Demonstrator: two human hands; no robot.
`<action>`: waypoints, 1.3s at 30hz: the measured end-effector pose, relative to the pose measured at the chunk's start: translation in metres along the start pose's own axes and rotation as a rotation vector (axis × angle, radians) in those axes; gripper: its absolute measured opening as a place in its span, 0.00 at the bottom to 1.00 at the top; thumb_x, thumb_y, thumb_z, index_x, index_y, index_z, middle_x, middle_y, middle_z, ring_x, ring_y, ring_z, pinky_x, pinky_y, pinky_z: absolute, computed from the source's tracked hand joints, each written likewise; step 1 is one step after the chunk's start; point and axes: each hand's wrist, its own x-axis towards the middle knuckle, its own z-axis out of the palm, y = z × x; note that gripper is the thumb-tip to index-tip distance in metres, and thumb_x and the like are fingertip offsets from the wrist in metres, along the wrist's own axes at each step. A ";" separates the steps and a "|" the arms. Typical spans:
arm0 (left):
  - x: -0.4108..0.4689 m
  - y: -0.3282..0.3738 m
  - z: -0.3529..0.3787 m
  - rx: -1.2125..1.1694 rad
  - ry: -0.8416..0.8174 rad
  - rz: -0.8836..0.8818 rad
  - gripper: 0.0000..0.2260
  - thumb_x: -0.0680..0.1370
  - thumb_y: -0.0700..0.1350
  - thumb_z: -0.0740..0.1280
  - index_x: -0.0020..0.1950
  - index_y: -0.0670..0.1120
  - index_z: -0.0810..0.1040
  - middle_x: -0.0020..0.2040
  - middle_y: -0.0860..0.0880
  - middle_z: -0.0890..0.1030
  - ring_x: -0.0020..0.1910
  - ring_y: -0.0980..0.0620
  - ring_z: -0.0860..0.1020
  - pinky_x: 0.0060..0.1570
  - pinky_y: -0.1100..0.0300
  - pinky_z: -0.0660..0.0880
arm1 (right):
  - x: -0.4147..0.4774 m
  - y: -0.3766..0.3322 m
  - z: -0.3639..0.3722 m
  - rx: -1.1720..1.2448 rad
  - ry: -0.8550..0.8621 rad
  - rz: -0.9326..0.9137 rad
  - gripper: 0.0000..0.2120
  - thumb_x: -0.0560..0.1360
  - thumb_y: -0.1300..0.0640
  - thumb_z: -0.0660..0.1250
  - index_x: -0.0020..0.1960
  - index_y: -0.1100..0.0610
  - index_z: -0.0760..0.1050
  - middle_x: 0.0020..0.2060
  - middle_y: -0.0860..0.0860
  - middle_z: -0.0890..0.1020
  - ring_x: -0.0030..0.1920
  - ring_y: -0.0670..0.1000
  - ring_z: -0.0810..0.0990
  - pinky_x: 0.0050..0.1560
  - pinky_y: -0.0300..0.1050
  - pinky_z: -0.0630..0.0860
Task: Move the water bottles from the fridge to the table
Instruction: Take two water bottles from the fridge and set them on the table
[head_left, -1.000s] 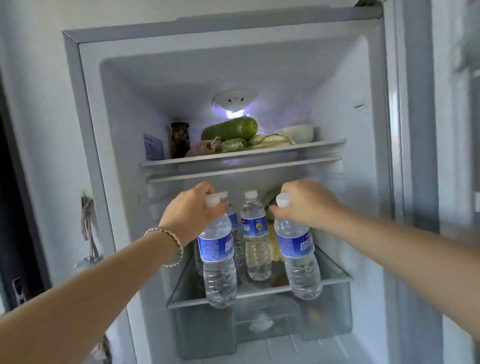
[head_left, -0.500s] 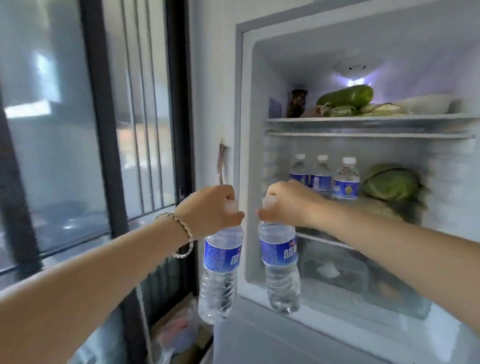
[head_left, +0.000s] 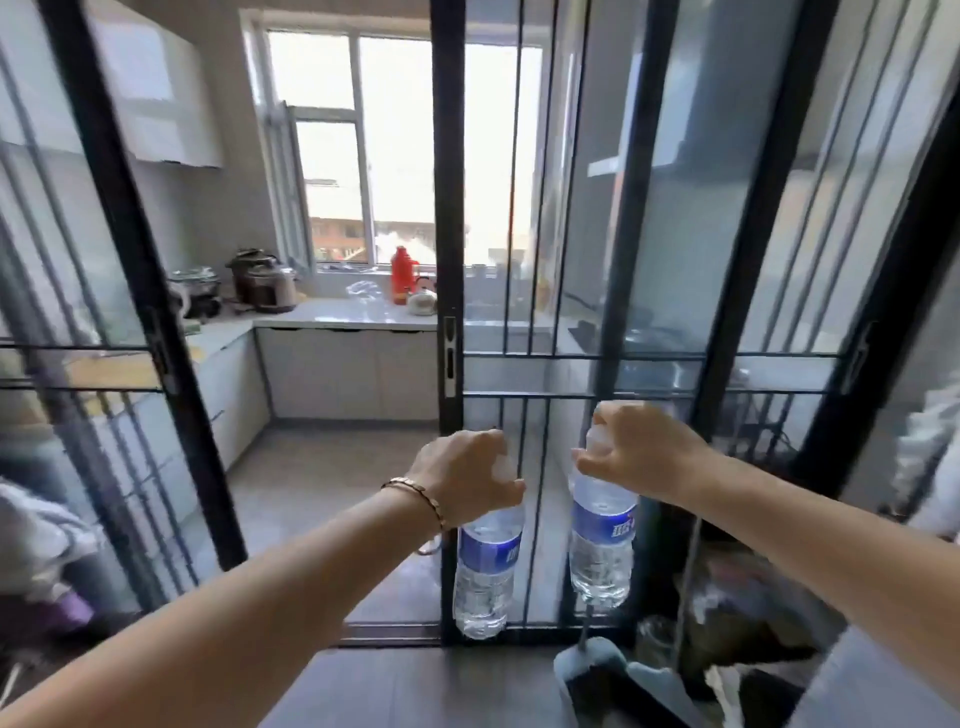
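Observation:
Two clear water bottles with blue labels and white caps hang upright in the air in front of me. My left hand (head_left: 467, 480), with a bracelet on the wrist, grips the left water bottle (head_left: 485, 574) by its neck. The right water bottle (head_left: 601, 545) hangs from my right hand (head_left: 641, 457), which holds it at the cap and neck. The bottles are side by side, a little apart. The fridge and the table are out of view.
Black-framed glass sliding doors (head_left: 449, 338) stand straight ahead, with an open gap on the left leading into a kitchen with a counter (head_left: 358, 314), pots and a red thermos (head_left: 401, 274). A grey dustpan (head_left: 602, 670) and clutter lie on the floor at lower right.
I have turned left, away from the fridge, which has left the view. Both hands still carry their bottles, now in front of the glass doors.

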 end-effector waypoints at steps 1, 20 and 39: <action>-0.023 -0.027 -0.007 0.020 0.016 -0.064 0.16 0.73 0.55 0.67 0.53 0.46 0.76 0.52 0.44 0.82 0.45 0.44 0.77 0.41 0.59 0.68 | 0.003 -0.031 0.012 0.006 -0.012 -0.056 0.15 0.74 0.46 0.65 0.46 0.58 0.70 0.50 0.59 0.82 0.51 0.59 0.80 0.43 0.44 0.72; -0.525 -0.432 -0.202 0.205 0.219 -1.029 0.15 0.74 0.55 0.65 0.47 0.43 0.72 0.49 0.45 0.81 0.50 0.42 0.78 0.44 0.55 0.72 | -0.048 -0.682 0.190 0.348 -0.382 -0.752 0.18 0.71 0.44 0.68 0.49 0.58 0.74 0.42 0.55 0.79 0.40 0.55 0.74 0.39 0.41 0.68; -0.800 -0.723 -0.313 0.277 0.440 -1.604 0.17 0.76 0.57 0.64 0.50 0.43 0.72 0.47 0.47 0.79 0.46 0.45 0.79 0.43 0.52 0.75 | -0.081 -1.178 0.306 0.356 -0.543 -1.212 0.18 0.73 0.44 0.65 0.54 0.57 0.71 0.44 0.51 0.76 0.43 0.52 0.74 0.42 0.42 0.72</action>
